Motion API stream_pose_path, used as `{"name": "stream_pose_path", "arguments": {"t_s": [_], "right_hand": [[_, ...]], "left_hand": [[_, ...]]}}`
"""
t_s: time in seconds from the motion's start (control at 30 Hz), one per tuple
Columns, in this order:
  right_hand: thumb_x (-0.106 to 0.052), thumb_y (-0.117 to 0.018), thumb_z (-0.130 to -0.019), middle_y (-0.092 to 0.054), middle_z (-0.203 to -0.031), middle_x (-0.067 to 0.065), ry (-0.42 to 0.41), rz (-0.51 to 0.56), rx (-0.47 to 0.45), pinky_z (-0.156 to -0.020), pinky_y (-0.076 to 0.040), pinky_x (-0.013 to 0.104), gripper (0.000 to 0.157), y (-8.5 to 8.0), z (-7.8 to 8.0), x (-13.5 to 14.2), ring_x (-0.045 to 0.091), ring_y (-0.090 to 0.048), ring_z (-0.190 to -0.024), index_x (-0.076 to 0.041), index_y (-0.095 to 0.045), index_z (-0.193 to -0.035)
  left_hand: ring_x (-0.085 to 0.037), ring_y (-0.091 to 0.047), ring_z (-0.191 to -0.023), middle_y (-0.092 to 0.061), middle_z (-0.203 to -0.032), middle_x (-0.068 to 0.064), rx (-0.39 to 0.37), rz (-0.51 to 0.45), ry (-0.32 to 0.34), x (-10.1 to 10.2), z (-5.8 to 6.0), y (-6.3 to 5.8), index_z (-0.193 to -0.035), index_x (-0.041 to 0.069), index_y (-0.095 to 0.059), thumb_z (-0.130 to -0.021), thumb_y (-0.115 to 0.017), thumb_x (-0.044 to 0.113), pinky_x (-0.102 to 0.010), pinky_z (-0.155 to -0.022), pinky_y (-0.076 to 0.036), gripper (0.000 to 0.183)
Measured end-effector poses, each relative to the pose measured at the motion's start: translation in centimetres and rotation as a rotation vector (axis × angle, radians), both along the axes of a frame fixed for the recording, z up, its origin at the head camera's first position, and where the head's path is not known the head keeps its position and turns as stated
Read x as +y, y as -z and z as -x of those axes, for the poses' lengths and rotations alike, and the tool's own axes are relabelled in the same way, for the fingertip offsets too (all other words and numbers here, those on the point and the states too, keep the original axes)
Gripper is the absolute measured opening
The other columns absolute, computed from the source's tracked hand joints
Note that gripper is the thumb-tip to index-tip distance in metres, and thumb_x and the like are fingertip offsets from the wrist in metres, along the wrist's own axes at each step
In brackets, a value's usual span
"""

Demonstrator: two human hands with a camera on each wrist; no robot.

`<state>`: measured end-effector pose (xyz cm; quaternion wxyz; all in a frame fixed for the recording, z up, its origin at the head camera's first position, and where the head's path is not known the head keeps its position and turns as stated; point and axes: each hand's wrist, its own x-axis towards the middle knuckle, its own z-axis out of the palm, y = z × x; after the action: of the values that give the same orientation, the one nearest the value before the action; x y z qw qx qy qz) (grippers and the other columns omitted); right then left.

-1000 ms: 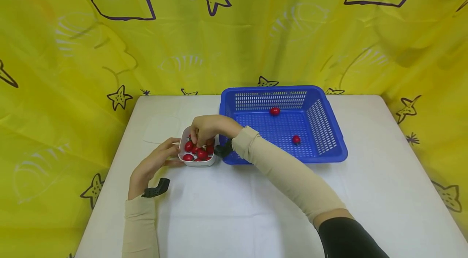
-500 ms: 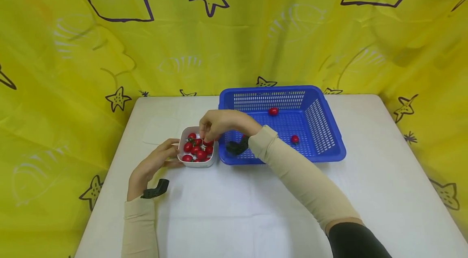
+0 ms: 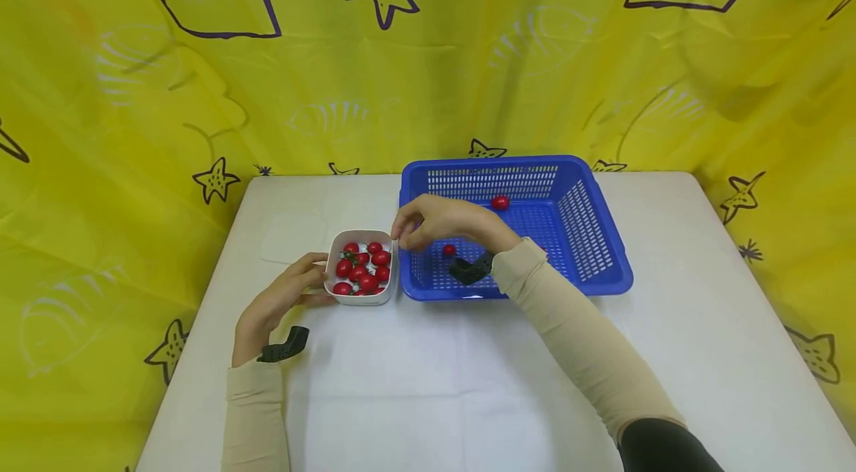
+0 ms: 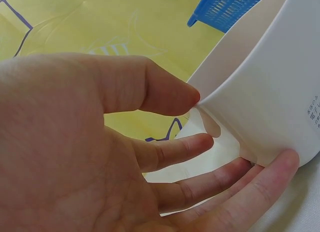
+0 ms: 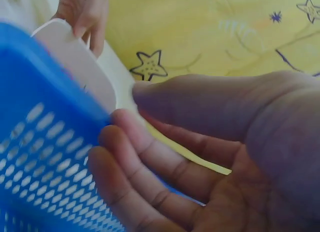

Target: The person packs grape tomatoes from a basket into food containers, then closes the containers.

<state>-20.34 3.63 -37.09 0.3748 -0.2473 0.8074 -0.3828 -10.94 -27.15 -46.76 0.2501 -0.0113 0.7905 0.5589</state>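
Observation:
A small white container [image 3: 361,301] on the table's left half holds several red cherry tomatoes [image 3: 368,283] with green stems. My left hand [image 3: 284,297] rests against its left side; in the left wrist view the thumb touches near the rim and fingertips [image 4: 287,159] touch the lower wall, fingers spread and fairly straight. My right hand [image 3: 438,221] hangs over the left rim of the blue basket [image 3: 605,227], fingers loosely bent. In the right wrist view, no tomato shows between its thumb and fingers. Inside the basket lie a tomato [image 3: 449,250] below that hand and another tomato [image 3: 500,202] near the back wall.
White cloth [image 3: 401,368] covers the table, and a yellow curtain [image 3: 455,85] with drawn starfish hangs behind it. The basket stands close beside the container's right side. A black wrist strap [image 3: 471,269] and the right sleeve [image 3: 575,331] hide part of the basket.
My right hand has come up out of the white container and moved right to the basket's left rim, uncovering the tomatoes. The left hand stays at the container.

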Motion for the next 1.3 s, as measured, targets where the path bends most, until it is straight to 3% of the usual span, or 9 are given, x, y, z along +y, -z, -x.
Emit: {"name": "stream_pose_path", "arguments": {"t_s": [0.17,0.33,0.53,0.67,0.87,1.07,1.3], "right_hand": [[-0.017,-0.068,-0.091,-0.068,-0.108,0.017,0.098,0.016,-0.008,-0.096,-0.057,0.046,0.018,0.5,0.1,1.7,0.029,-0.066,-0.098,-0.012,-0.069,-0.109],[-0.014,-0.067,-0.091,-0.067,-0.110,0.014,0.131,-0.045,0.048,-0.092,-0.058,0.041,0.024,1.2,0.2,3.1,0.028,-0.065,-0.097,-0.006,-0.067,-0.114],[-0.008,-0.068,-0.088,-0.068,-0.106,0.015,0.082,-0.166,0.184,-0.085,-0.058,0.034,0.027,2.4,0.8,4.0,0.024,-0.064,-0.092,-0.001,-0.066,-0.114],[-0.007,-0.070,-0.086,-0.066,-0.104,0.014,0.040,-0.261,0.238,-0.085,-0.055,0.034,0.025,2.8,1.2,4.3,0.024,-0.060,-0.091,-0.003,-0.067,-0.110],[-0.007,-0.074,-0.084,-0.064,-0.104,0.011,-0.025,-0.356,0.222,-0.085,-0.052,0.033,0.025,3.3,1.6,4.4,0.024,-0.056,-0.094,-0.008,-0.068,-0.108],[-0.001,-0.070,-0.086,-0.064,-0.108,0.010,-0.057,-0.367,0.152,-0.089,-0.052,0.034,0.029,4.1,2.0,4.3,0.025,-0.055,-0.098,-0.011,-0.070,-0.114],[0.005,-0.067,-0.084,-0.061,-0.095,0.007,-0.101,-0.358,0.134,-0.063,-0.046,0.021,0.027,4.9,2.6,4.0,0.017,-0.052,-0.078,-0.008,-0.070,-0.107]], "left_hand": [[-0.026,-0.068,-0.106,-0.050,-0.138,-0.027,0.002,0.000,0.004,0.0,0.0,0.0,-0.145,0.006,-0.034,-0.102,-0.044,0.022,-0.043,-0.101,-0.054,0.048],[-0.026,-0.068,-0.107,-0.050,-0.138,-0.026,0.001,0.000,0.005,0.0,-0.1,-0.1,-0.146,0.006,-0.033,-0.102,-0.043,0.022,-0.042,-0.101,-0.055,0.048],[-0.029,-0.068,-0.108,-0.050,-0.141,-0.026,-0.003,-0.005,0.007,0.0,-0.2,-0.3,-0.146,0.006,-0.033,-0.102,-0.045,0.025,-0.046,-0.104,-0.052,0.049],[-0.029,-0.068,-0.109,-0.049,-0.141,-0.025,-0.009,-0.003,0.008,0.0,-0.2,-0.3,-0.147,0.007,-0.033,-0.102,-0.046,0.027,-0.047,-0.106,-0.050,0.050],[-0.029,-0.067,-0.110,-0.049,-0.142,-0.024,-0.013,-0.007,0.005,0.0,-0.2,-0.3,-0.147,0.008,-0.033,-0.102,-0.048,0.027,-0.047,-0.107,-0.050,0.052],[-0.028,-0.067,-0.110,-0.049,-0.142,-0.025,-0.010,-0.012,0.004,0.0,-0.1,-0.1,-0.147,0.008,-0.033,-0.102,-0.047,0.027,-0.044,-0.103,-0.053,0.051],[-0.027,-0.068,-0.108,-0.049,-0.141,-0.025,-0.010,-0.014,0.005,0.0,-0.1,-0.1,-0.146,0.007,-0.034,-0.102,-0.047,0.026,-0.042,-0.102,-0.054,0.050]]}}
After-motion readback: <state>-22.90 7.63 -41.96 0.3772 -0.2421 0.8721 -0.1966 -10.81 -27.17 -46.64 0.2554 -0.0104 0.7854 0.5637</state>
